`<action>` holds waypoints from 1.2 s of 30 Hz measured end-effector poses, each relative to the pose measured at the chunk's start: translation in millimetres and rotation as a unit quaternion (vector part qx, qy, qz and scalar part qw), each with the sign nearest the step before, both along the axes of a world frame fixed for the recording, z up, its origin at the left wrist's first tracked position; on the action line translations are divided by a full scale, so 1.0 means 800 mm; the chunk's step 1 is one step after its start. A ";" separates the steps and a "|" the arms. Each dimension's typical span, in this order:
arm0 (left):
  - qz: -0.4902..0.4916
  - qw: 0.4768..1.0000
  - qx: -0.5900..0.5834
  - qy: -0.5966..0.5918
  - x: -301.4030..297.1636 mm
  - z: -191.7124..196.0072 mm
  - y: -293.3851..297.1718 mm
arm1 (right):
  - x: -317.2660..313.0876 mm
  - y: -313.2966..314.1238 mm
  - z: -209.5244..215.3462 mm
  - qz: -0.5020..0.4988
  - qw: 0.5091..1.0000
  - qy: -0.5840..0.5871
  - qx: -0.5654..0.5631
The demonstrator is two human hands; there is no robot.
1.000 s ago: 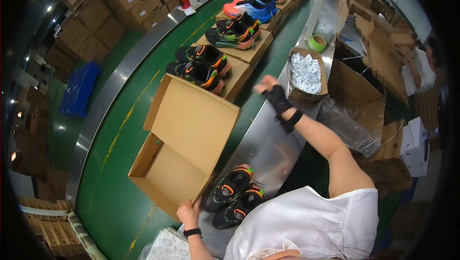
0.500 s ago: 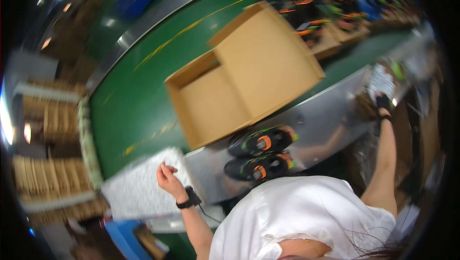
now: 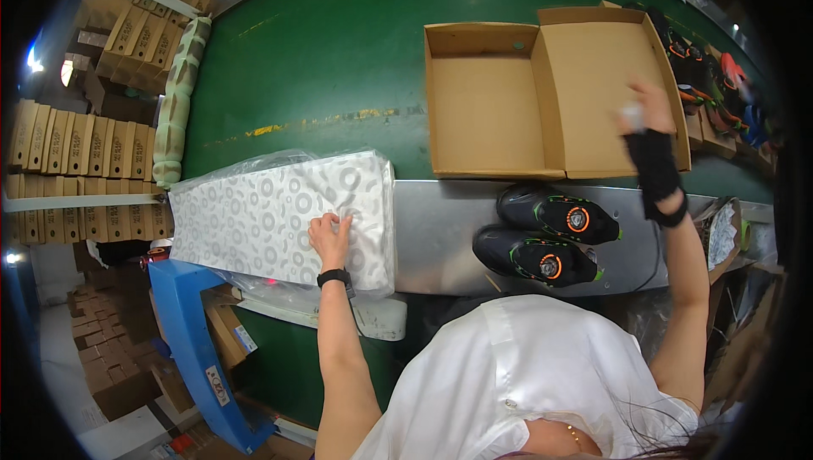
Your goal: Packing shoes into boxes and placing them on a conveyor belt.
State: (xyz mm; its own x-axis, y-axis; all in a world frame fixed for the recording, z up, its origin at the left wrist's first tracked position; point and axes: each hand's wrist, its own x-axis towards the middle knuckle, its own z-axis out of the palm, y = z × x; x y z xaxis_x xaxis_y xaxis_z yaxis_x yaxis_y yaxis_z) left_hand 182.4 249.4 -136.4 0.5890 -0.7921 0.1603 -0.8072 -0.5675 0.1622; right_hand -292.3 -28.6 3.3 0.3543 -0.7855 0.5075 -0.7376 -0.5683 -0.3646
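Left hand (image 3: 330,238) lies flat, fingers spread, on the stack of patterned wrapping paper (image 3: 279,218) at centre-left, pinching nothing yet. Right hand (image 3: 648,125), in a black wrist brace, hovers over the lid of the open cardboard shoebox (image 3: 508,96) at upper centre, closed on a small pale item, blurred, cannot tell what. 2 black sneakers (image 3: 546,235) lie on the steel ledge (image 3: 440,231) just below the box. Tip: peel 1 sheet from the near corner and press the rest of the stack down so only the top sheet lifts.

Green conveyor belt (image 3: 339,62) – black shoes (image 3: 542,235)
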 end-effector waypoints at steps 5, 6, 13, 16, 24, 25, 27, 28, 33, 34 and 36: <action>0.012 0.955 -0.094 0.282 0.041 -0.004 0.019 | 0.145 0.040 -0.006 0.101 0.982 0.082 0.138; 0.014 0.955 -0.095 0.280 0.051 -0.001 0.026 | 0.156 0.047 -0.004 0.121 0.974 0.120 0.149; -0.041 0.957 -0.169 0.234 0.024 0.139 0.000 | 0.200 0.098 0.009 0.277 0.911 0.015 0.306; -0.099 0.951 -0.192 0.220 -0.021 0.184 -0.037 | 0.245 0.125 0.011 0.290 0.712 -0.174 0.616; -0.156 0.956 -0.198 0.152 -0.083 0.175 -0.043 | 0.310 0.149 0.020 0.249 0.621 -0.175 0.722; -0.154 0.956 -0.199 0.153 -0.083 0.171 -0.041 | 0.307 0.149 0.014 0.237 0.625 -0.199 0.717; -0.128 0.951 -0.197 0.202 -0.083 0.166 -0.041 | 0.301 0.148 0.012 0.246 0.645 -0.193 0.697; -0.126 0.951 -0.198 0.202 -0.087 0.169 -0.040 | 0.299 0.148 0.012 0.254 0.665 -0.190 0.676; -0.044 0.889 -0.188 0.415 -0.102 0.191 -0.034 | 0.301 0.155 0.000 0.251 0.697 -0.187 0.645; -0.044 0.889 -0.188 0.415 -0.101 0.193 -0.031 | 0.301 0.154 -0.003 0.258 0.708 -0.171 0.635; -0.040 0.898 -0.183 0.399 -0.097 0.196 -0.028 | 0.297 0.150 -0.002 0.262 0.722 -0.155 0.622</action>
